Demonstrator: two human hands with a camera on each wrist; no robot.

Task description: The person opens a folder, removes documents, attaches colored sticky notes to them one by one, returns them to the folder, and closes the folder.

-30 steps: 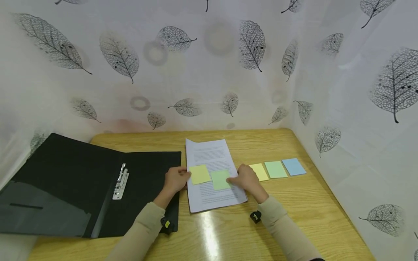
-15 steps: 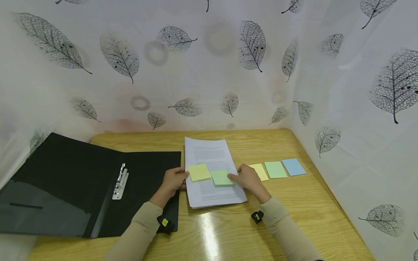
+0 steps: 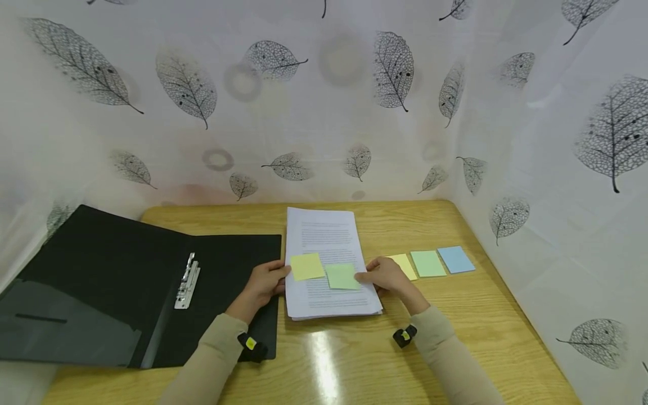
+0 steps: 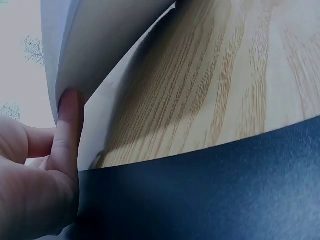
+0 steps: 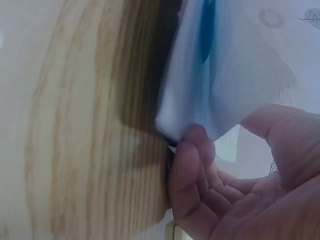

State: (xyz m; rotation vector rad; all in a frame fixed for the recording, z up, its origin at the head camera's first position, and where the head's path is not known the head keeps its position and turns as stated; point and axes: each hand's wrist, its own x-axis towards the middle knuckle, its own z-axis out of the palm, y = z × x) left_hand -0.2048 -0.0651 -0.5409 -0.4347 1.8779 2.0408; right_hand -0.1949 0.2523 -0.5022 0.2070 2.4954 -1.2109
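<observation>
A stack of printed paper (image 3: 326, 230) lies in the middle of the head view, its near edges lifted a little off the table. On its top sheet sit a yellow sticky note (image 3: 307, 266) and a green sticky note (image 3: 342, 276). My left hand (image 3: 263, 281) pinches the left edge; in the left wrist view, a finger reaches under the lifted sheets (image 4: 110, 40). My right hand (image 3: 388, 274) grips the right edge, thumb over the green note's corner. The right wrist view shows its fingers below the sheets and a blue strip (image 5: 207, 32) among them.
An open black binder (image 3: 228, 253) with a metal clip (image 3: 187, 284) lies at left, under my left forearm. To the right, a yellow pad (image 3: 404, 265), a green pad (image 3: 428, 263) and a blue pad (image 3: 456, 259) stand in a row. Patterned curtains hang behind the wooden table (image 3: 354, 365).
The paper stack has straightened and shifted slightly away from me and left. The left hand moved a little left with it; both hands keep hold of its edges.
</observation>
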